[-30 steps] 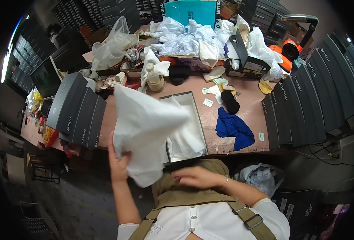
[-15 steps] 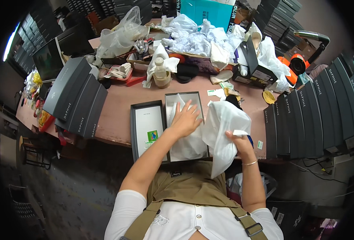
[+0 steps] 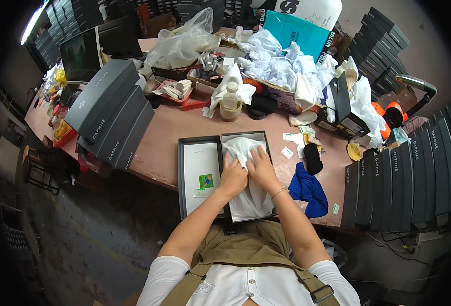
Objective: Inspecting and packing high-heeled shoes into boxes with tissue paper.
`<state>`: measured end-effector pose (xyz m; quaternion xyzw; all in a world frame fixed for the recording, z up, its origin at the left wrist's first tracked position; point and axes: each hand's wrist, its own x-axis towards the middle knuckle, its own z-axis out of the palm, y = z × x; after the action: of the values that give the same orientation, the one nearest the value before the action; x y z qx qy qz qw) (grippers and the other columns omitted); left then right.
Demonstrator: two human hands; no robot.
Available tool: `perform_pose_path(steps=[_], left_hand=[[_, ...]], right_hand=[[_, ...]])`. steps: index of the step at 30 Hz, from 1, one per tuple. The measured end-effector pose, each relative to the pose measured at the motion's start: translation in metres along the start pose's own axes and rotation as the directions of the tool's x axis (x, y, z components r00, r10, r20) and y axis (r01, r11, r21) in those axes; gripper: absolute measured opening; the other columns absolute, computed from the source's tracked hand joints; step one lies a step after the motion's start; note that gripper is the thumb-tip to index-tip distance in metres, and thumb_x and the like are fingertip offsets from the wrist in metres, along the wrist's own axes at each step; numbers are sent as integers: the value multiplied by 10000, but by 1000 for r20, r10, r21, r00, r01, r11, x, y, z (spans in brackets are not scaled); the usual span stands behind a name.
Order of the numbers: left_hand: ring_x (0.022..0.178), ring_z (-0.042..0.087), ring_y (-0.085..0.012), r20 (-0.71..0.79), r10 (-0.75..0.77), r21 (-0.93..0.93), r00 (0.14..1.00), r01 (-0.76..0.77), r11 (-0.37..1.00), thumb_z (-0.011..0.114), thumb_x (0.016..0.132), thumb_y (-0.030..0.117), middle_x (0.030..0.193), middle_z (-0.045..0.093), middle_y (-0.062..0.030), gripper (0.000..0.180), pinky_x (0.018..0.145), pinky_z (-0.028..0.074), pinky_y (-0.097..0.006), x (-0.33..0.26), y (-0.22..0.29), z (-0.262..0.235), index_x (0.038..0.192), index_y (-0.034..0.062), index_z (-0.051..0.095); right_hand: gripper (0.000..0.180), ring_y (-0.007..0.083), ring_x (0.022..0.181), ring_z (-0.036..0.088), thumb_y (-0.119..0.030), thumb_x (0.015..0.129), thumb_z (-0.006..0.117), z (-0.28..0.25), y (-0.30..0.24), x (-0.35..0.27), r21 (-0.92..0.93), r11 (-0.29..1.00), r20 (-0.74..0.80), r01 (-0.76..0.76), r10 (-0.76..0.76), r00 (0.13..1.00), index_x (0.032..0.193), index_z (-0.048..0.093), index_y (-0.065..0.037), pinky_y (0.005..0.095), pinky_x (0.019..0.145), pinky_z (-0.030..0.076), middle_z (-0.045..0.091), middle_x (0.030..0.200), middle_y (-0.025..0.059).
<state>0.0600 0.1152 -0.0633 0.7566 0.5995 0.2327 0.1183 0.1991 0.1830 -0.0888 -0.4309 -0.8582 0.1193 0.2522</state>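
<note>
An open black box [image 3: 266, 140] lies on the pinkish table [image 3: 159, 143], lined with white tissue paper [image 3: 246, 196]. Both hands press flat on the paper inside the box: my left hand [image 3: 233, 178] on the left side, my right hand [image 3: 262, 168] beside it, fingers spread. The box's lid [image 3: 200, 176] lies upturned just left of the box, with a small card and a green sticker inside it. A blue cloth [image 3: 307, 188] lies on the table right of my right wrist.
Stacked dark grey shoe boxes stand at the left [image 3: 111, 117] and at the right [image 3: 404, 178]. Crumpled white paper [image 3: 281, 66], plastic bags [image 3: 182, 41], a small bottle [image 3: 229, 102] and a teal bag [image 3: 294, 33] crowd the far table. A black object [image 3: 313, 158] lies near the blue cloth.
A second ago my left hand held the white paper up in the air. It was brought down over the box, and now both hands press it flat inside.
</note>
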Motion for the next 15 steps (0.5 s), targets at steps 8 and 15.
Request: perform_pose_path(steps=[8, 15], left_hand=[[906, 587, -377, -149, -439, -303, 886, 382, 873, 574, 828, 102, 961, 614, -196, 158, 814, 462, -452, -86, -13, 14, 955, 10, 593], [582, 607, -239, -34, -433, -582, 901, 335, 741, 540, 890, 129, 682, 630, -83, 143, 549, 480, -346, -83, 2, -100, 874, -7, 582]], right_hand=[[170, 299, 944, 572, -108, 772, 545, 0, 9, 8, -456, 876, 88, 156, -130, 988, 897, 588, -2, 392, 821, 466, 618, 874, 156], [363, 312, 1094, 573, -107, 889, 594, -128, -28, -19, 372, 914, -39, -162, 189, 981, 1234, 523, -19, 362, 947, 455, 576, 1162, 209]])
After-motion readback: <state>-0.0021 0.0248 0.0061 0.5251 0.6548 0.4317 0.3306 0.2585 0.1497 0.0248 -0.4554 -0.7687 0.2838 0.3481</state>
